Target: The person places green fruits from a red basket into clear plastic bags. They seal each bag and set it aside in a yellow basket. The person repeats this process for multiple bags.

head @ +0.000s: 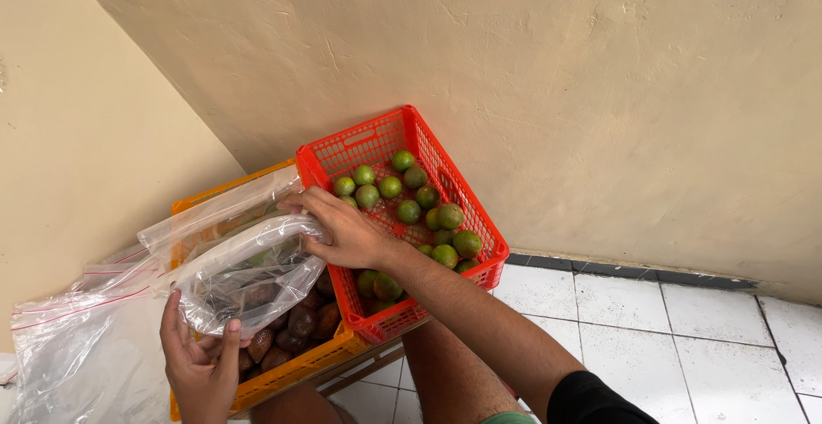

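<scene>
Down low now, over a floor of glossy white square tiles (651, 321) with dark grout lines, meeting a rough cream plaster wall (531, 73) scored with trowel marks; a dark strip runs along the wall's foot. Two lattice plastic crates sit side by side against that wall. A red crate (445, 167) holds round green limes (409, 210), smooth and a little mottled. An orange crate (291, 368) just left of it, touching, holds brown scaly snake fruit (301, 319). The left hand (201, 364) is closed under a clear, crinkly plastic bag (248, 278), thumb and fingers pinching its lower edge, and the bag hangs over the orange crate. The right hand (347, 231) curls over the bag's rolled mouth, fingers gripping the rim, wrist lying across the red crate. Something greenish shows dimly inside the bag, too blurred to name. More flat zip bags (86, 347) with red seal lines lie heaped at far left.
</scene>
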